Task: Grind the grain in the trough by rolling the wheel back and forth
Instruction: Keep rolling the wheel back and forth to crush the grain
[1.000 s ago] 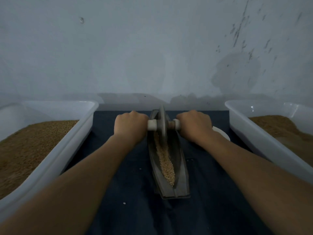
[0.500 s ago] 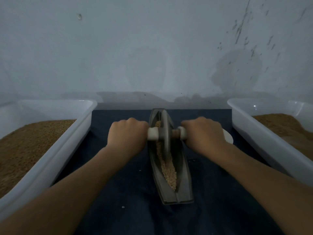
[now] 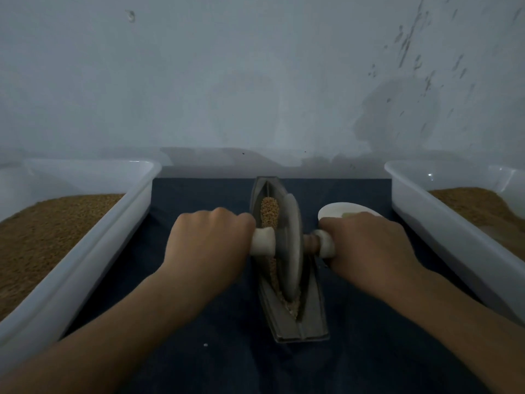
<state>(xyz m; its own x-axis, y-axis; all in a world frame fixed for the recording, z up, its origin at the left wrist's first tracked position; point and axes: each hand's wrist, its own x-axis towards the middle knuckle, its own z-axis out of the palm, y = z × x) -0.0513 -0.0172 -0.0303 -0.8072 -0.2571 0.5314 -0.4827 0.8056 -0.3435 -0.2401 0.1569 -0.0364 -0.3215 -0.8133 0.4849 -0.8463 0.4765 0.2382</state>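
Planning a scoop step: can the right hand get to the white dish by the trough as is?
Probably yes. The white dish lies on the cloth just beyond the right hand, nothing between them. But that hand grips the wheel handle, so it must let go first.

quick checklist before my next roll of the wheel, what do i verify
1. Grip of the left hand round the left handle: ok.
2. Grip of the right hand round the right handle: ok.
3. Seat of the wheel in the groove of the trough: ok.
4. Supply of grain in the far part of the trough, beyond the wheel: ok.
5. Gap between the white dish and the right hand: cannot tell, the hand overlaps it.
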